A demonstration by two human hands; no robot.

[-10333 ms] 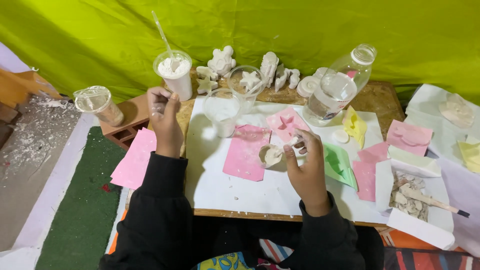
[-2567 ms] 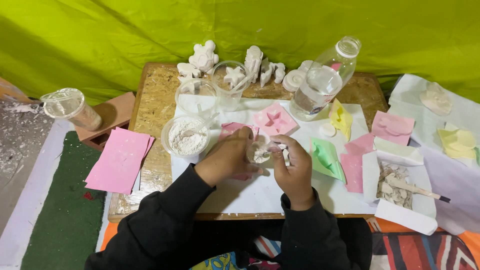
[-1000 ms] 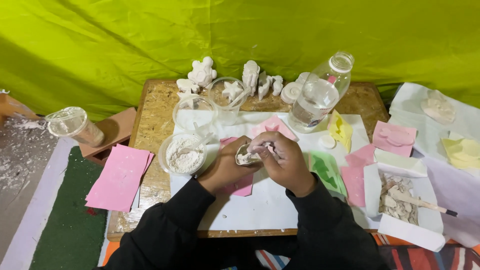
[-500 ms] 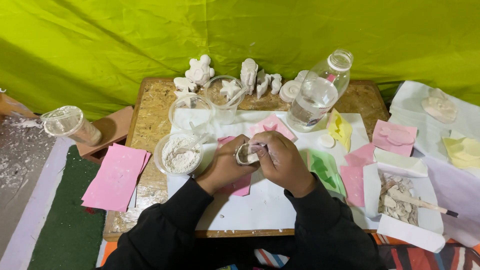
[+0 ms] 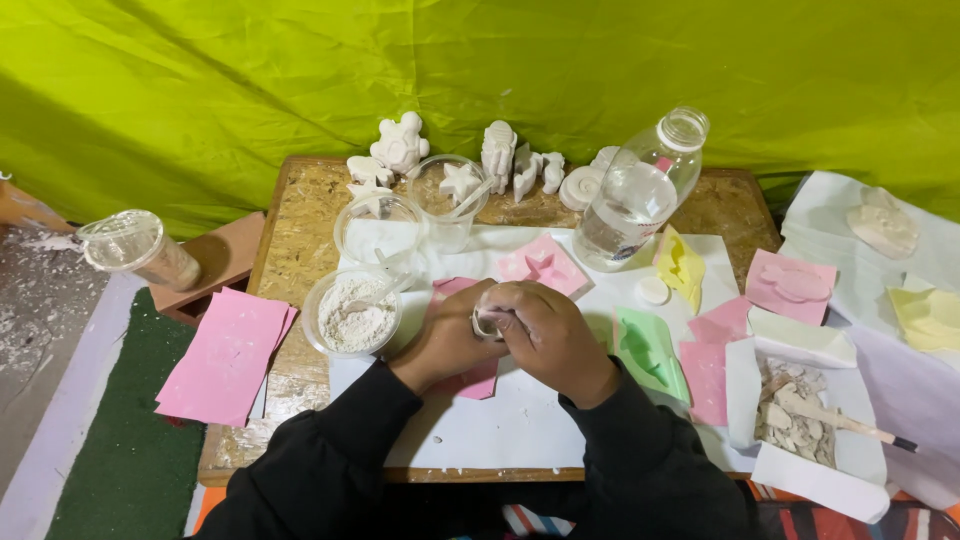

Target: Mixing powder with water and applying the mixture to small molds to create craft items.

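Green backdrop, table (image 5: pixel 300 215); left hand (image 5: pixel 450 335), right hand (image 5: pixel 550 335) pinching small mould (image 5: pixel 484 322) between them

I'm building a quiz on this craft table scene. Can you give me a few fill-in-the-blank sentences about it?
1. The clear plastic cup of white powder stands beside the person's ____ hand.
2. The clear plastic bottle has no ____ on it.
3. Both hands, the right hand included, meet over a small ____ object.
4. The backdrop cloth is ____.

Missing words: left; cap; white; green
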